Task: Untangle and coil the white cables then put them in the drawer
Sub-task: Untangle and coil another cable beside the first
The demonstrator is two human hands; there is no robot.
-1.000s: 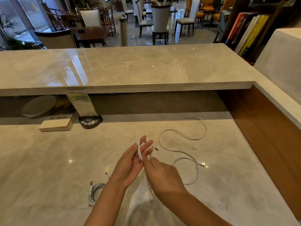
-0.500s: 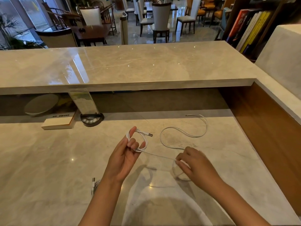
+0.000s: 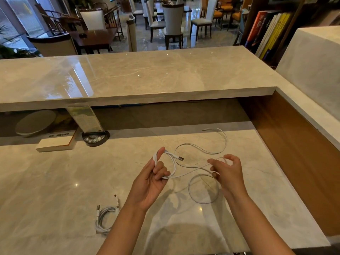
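A long white cable [image 3: 211,150] snakes over the marble desk [image 3: 55,181]. My left hand [image 3: 152,178] holds one small loop of it wound round the fingers, with the USB plug [image 3: 180,158] sticking out to the right. My right hand [image 3: 227,172] pinches the same cable a little to the right, and a loose loop hangs below it onto the desk. The far end lies near the back of the desk [image 3: 206,129]. A second white cable [image 3: 104,217], coiled, lies on the desk at the lower left beside my left forearm. No drawer is in view.
A raised marble counter [image 3: 147,76] runs across the back, with a wooden side wall [image 3: 294,153] at the right. Under the counter stand a white box [image 3: 55,143], a black round device [image 3: 95,138] with a clear sign holder, and a pale bowl [image 3: 35,123].
My hands were close together a second ago. The right hand has drawn away to the right along the cable, and the left hand now holds a wound loop with the plug sticking out.
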